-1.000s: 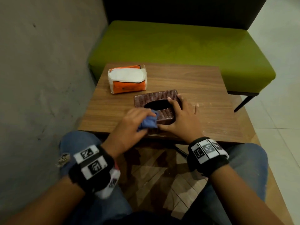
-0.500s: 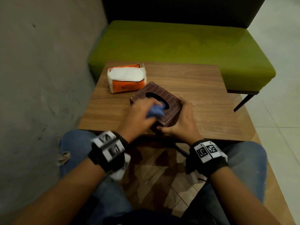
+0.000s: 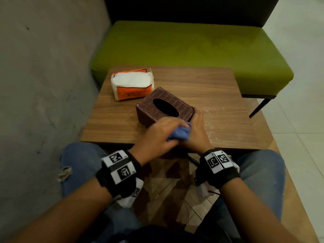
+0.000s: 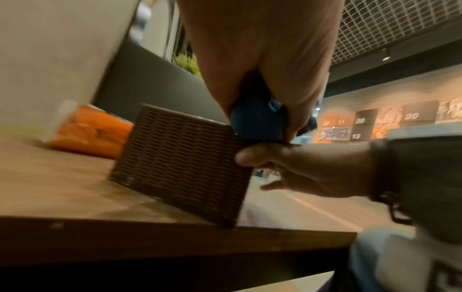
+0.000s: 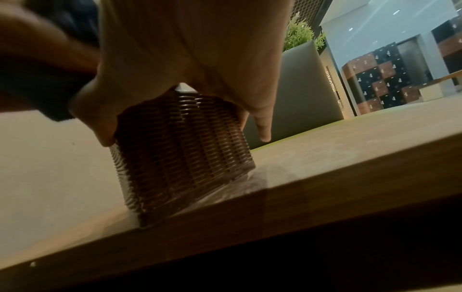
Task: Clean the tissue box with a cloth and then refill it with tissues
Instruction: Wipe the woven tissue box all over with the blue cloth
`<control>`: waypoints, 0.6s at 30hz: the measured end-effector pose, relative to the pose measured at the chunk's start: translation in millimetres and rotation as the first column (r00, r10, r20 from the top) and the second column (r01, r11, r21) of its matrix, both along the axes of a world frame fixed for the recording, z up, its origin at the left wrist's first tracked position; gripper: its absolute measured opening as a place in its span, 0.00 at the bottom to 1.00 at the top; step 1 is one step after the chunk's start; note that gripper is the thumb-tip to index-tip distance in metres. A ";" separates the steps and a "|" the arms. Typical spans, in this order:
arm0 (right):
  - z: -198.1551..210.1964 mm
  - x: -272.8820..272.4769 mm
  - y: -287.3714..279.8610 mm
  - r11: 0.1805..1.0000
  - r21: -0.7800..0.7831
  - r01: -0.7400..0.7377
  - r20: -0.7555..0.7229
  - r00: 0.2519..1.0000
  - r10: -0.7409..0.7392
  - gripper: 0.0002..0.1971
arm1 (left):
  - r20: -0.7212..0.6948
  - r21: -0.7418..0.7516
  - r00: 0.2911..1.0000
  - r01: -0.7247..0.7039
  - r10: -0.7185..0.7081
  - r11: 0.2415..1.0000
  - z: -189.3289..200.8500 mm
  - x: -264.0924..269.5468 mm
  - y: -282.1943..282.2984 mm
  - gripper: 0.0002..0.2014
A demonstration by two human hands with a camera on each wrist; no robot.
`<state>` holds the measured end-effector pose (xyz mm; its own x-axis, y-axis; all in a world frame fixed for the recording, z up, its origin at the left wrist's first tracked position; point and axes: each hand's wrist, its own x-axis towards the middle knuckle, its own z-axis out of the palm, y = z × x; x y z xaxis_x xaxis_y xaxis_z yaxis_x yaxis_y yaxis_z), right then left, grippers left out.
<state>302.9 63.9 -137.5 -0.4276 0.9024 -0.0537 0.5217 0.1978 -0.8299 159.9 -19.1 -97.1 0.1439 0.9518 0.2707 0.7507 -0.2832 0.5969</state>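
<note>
A brown woven tissue box [image 3: 164, 107] with a dark oval opening sits turned corner-on near the front of the wooden table [image 3: 219, 95]. My left hand [image 3: 157, 135] grips a bunched blue cloth [image 3: 180, 133] against the box's near corner; the cloth [image 4: 257, 120] shows under my left palm in the left wrist view. My right hand [image 3: 197, 132] holds the box's right side, thumb on one face and fingers on the other, as the right wrist view shows on the box [image 5: 180, 156]. An orange and white tissue pack [image 3: 133, 85] lies behind the box at the left.
A green bench [image 3: 192, 48] stands behind the table, with a grey wall [image 3: 43, 67] on the left. My knees in blue jeans [image 3: 82, 158] sit under the table's front edge. White dust marks [image 3: 215, 118] streak the wood to the right of the box.
The box has been turned from square-on to corner-on. My left hand with the cloth has slid from the top by the opening down to the near corner, and my right hand has stayed on the box's right side.
</note>
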 end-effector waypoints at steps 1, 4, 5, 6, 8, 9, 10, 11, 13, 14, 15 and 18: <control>0.0 -0.4 -2.7 1.000 -0.018 -0.003 -0.009 1.000 0.003 0.63 | -0.013 -0.004 0.998 0.063 -0.063 0.998 1.2 8.4 3.0 0.18; -4.1 -2.5 -4.7 0.998 -0.033 0.062 -0.119 0.991 -0.065 0.65 | -0.038 -0.048 0.997 0.059 -0.061 0.997 13.3 11.4 44.7 0.17; -1.4 -2.8 -5.3 0.998 -0.009 0.065 -0.117 0.991 -0.066 0.64 | -0.021 -0.063 0.999 0.023 -0.024 0.998 17.9 10.4 60.0 0.17; 2.9 -2.7 -5.4 0.998 0.019 0.063 -0.099 0.993 -0.061 0.64 | -0.001 -0.075 1.000 -0.020 0.020 0.997 19.8 9.4 73.2 0.17; 5.0 -2.2 -4.8 0.998 0.033 0.057 -0.073 0.996 -0.055 0.64 | -0.002 -0.085 0.996 -0.084 0.084 0.993 21.1 12.8 78.6 0.16; 5.2 -1.3 -5.3 0.999 0.027 0.044 -0.073 0.996 -0.042 0.64 | -0.009 -0.078 0.997 -0.077 0.076 0.994 19.5 13.9 71.1 0.16; 3.3 -0.7 -4.9 0.999 0.014 0.038 -0.073 0.997 -0.037 0.64 | -0.007 -0.072 0.998 -0.057 0.056 0.996 16.4 13.1 59.5 0.17; 2.2 0.1 -4.3 0.999 0.008 0.038 -0.069 0.997 -0.037 0.63 | -0.005 -0.074 1.000 -0.031 0.031 0.997 13.6 9.6 45.4 0.17; 4.3 1.0 -3.2 0.999 0.025 0.030 -0.034 0.999 -0.029 0.63 | -0.019 -0.087 1.000 -0.024 0.023 0.996 10.7 -5.7 18.3 0.18; 6.3 0.6 -2.6 0.999 0.046 0.024 -0.013 1.000 -0.024 0.63 | -0.032 -0.077 0.997 -0.075 0.072 0.994 10.2 -17.0 13.0 0.17; 8.3 -0.6 -2.5 0.997 0.070 0.020 0.011 1.000 -0.020 0.63 | -0.025 -0.049 0.987 -0.158 0.157 0.986 10.3 -28.8 13.8 0.16; 9.6 -7.5 -5.8 0.994 0.107 0.026 0.062 0.998 -0.033 0.64 | 0.016 0.011 0.929 -0.371 0.371 0.929 10.1 -45.8 38.6 0.13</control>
<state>295.4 58.2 -127.9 -0.3994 0.9166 0.0169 0.5799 0.2669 -0.7698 114.1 19.5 -87.0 -0.2222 0.9330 0.2830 0.7958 0.0058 0.6056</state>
